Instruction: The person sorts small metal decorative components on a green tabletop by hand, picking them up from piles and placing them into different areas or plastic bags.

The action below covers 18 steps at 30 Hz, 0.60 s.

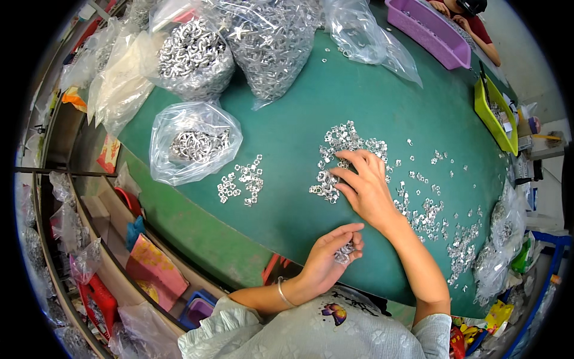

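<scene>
Small silver metal pieces lie in a loose pile on the green tabletop. My right hand reaches over this pile with its fingers curved and apart, the tips at the pieces on its near side. Whether a piece is under the fingertips, I cannot make out. Closer to my body, my left hand is cupped palm up around a cluster of small metal pieces. A smaller group of pieces lies to the left, beside an open clear bag partly filled with metal pieces.
Large bags of metal parts stand at the far left. More pieces are scattered right of my right arm. A purple bin and a lime-green basket stand far right, near another person. Shelves flank the left.
</scene>
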{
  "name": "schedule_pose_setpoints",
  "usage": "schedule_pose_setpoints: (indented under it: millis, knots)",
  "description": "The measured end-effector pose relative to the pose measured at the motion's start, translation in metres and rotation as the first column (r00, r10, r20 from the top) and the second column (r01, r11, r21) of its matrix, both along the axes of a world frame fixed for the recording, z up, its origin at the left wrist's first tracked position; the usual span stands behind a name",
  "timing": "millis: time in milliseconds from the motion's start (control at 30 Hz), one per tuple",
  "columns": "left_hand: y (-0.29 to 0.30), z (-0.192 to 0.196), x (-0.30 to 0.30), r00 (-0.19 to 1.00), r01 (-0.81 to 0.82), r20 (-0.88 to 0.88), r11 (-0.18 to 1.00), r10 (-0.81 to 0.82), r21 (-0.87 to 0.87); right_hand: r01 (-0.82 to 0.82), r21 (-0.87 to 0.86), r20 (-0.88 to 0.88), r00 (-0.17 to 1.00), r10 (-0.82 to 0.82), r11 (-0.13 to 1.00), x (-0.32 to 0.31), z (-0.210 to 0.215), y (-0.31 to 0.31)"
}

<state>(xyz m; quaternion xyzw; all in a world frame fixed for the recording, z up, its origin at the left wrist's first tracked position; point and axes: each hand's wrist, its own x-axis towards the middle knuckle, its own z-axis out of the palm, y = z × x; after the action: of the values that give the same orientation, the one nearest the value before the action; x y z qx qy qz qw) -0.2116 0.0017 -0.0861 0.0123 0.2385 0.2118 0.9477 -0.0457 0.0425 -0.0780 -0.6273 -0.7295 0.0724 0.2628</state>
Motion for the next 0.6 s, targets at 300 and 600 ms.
schedule_pose_setpoints:
  millis: [300, 600]
  knots:
    - [0.018, 0.036, 0.012, 0.912, -0.296, -0.295, 0.955, 0.286, 0.012, -0.162, -0.195, -0.248, 0.962, 0.112, 0.967, 0.009, 0.038, -0.037]
    - [0.009, 0.010, 0.000, 0.995, -0.104, -0.008, 0.990, 0.104, -0.095, 0.063, 0.125, 0.225, 0.970, -0.090, 0.990, 0.025, -0.007, -0.021]
